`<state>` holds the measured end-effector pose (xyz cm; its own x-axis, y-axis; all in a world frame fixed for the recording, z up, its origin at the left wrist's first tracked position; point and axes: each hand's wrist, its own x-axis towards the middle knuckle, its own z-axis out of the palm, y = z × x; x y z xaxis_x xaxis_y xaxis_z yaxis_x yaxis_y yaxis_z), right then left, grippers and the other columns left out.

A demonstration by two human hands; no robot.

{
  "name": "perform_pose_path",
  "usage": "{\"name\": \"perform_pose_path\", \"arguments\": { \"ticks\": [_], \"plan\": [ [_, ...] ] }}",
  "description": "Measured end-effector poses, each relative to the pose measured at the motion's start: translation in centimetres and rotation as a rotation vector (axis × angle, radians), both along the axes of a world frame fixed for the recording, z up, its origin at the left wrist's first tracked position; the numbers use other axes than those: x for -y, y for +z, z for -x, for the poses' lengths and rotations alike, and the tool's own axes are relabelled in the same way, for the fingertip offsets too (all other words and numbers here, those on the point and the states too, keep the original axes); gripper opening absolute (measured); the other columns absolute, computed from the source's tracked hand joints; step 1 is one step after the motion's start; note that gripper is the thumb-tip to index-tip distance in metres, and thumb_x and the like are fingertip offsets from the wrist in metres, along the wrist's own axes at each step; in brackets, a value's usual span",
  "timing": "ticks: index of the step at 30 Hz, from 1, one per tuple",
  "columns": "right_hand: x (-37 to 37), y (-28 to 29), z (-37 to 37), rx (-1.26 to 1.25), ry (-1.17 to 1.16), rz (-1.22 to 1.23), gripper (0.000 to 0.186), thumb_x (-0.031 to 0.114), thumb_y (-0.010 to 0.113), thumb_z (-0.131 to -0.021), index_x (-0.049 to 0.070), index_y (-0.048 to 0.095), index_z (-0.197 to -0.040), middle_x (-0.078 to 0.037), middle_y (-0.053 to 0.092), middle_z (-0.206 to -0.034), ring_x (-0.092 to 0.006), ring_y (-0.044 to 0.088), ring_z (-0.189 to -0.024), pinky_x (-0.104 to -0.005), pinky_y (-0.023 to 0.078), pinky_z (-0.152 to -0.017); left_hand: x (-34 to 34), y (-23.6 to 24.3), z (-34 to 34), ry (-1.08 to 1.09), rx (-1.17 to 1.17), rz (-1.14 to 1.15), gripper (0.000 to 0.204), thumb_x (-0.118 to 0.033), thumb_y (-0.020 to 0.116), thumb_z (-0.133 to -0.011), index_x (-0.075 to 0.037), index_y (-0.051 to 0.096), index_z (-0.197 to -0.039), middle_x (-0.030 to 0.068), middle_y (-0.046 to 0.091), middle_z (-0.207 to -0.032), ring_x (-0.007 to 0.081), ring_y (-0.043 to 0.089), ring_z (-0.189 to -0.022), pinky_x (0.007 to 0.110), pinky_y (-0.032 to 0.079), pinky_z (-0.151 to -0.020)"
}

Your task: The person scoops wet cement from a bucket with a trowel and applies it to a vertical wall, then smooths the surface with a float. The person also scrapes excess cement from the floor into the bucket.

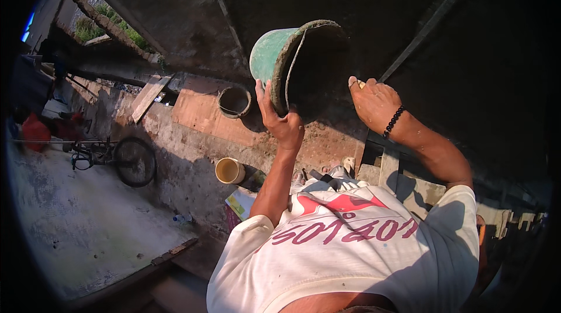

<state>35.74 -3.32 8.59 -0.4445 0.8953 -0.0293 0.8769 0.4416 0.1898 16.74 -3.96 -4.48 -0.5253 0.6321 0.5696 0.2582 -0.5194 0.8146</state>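
My left hand (284, 128) grips a green bucket (271, 51) from below, its fingers spread over the outside near the rim. The bucket is tipped on its side, its mouth facing right, with dried grey-brown mortar crusted on the rim and a thin wire handle across the opening. Deep shadow hides what is inside. To the right of the bucket's mouth, my right hand (374, 104) is closed around something with a small pale yellow part showing at the fingers. The rest of that object is lost in the dark. A black bead bracelet (394, 122) circles my right wrist.
A small dark bucket (249, 104) stands on a reddish board (198, 105), left of my left hand. Nearer me is a cream pail (229, 171). A loose plank (150, 98) and a bicycle (135, 162) lie farther left. A dark wall with straight strips (432, 21) rises ahead.
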Motion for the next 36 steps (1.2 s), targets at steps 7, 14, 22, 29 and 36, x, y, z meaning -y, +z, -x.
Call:
{"name": "perform_pose_path", "arguments": {
  "ticks": [7, 14, 22, 29, 36],
  "plan": [
    [-0.7, -0.8, -0.2, -0.303, 0.068, 0.142, 0.025, 0.016, 0.059, -0.088, -0.005, 0.059, -0.102, -0.025, 0.065, -0.085, -0.04, 0.067, -0.081, -0.047, 0.053, -0.075, -0.3, 0.1, 0.0, -0.079, 0.112, 0.035, 0.07, 0.009, 0.053, -0.068, -0.003, 0.049, -0.137, 0.0247, 0.038, -0.148, 0.037, 0.038, -0.138, 0.04, 0.033, -0.11],
    [-3.4, 0.7, 0.1, 0.078, 0.122, -0.14, 0.018, 0.011, 0.061, -0.082, 0.001, 0.065, -0.097, -0.019, 0.063, -0.09, -0.0314, 0.062, -0.084, -0.0423, 0.048, -0.071, -0.2, 0.6, 1.0, -0.116, -0.028, 0.014, 0.071, 0.01, 0.052, -0.067, -0.003, 0.049, -0.137, 0.0249, 0.038, -0.148, 0.0367, 0.039, -0.138, 0.04, 0.034, -0.11],
    [-3.1, -3.0, 2.3, 0.198, 0.247, -0.101, 0.013, 0.014, 0.064, -0.071, 0.009, 0.068, -0.082, -0.012, 0.064, -0.078, -0.0264, 0.058, -0.08, -0.0393, 0.043, -0.069, -0.1, 0.3, 1.6, -0.176, 0.048, -0.02, 0.07, 0.011, 0.051, -0.066, -0.001, 0.05, -0.135, 0.0243, 0.038, -0.149, 0.0362, 0.039, -0.138, 0.041, 0.035, -0.109],
    [-2.3, -2.2, 1.1, -0.019, 0.272, 0.089, 0.01, 0.013, 0.06, -0.077, 0.006, 0.064, -0.083, -0.012, 0.064, -0.076, -0.0289, 0.06, -0.082, -0.0432, 0.048, -0.07, 0.1, -0.2, 3.3, -0.211, -0.006, -0.027, 0.072, 0.014, 0.051, -0.072, 0.004, 0.039, -0.142, 0.0163, 0.035, -0.152, 0.0251, 0.041, -0.135, 0.037, 0.032, -0.113],
    [-2.6, 1.4, 0.5, 0.054, 0.203, -0.252, 0.021, 0.009, 0.06, -0.08, 0.0, 0.063, -0.099, -0.018, 0.062, -0.086, -0.0299, 0.062, -0.081, -0.0391, 0.053, -0.067, 0.0, 0.3, 2.8, -0.171, -0.044, -0.023, 0.068, 0.014, 0.053, -0.072, 0.001, 0.045, -0.138, 0.0188, 0.031, -0.153, 0.0284, 0.041, -0.136, 0.04, 0.034, -0.112]
  ]
}}
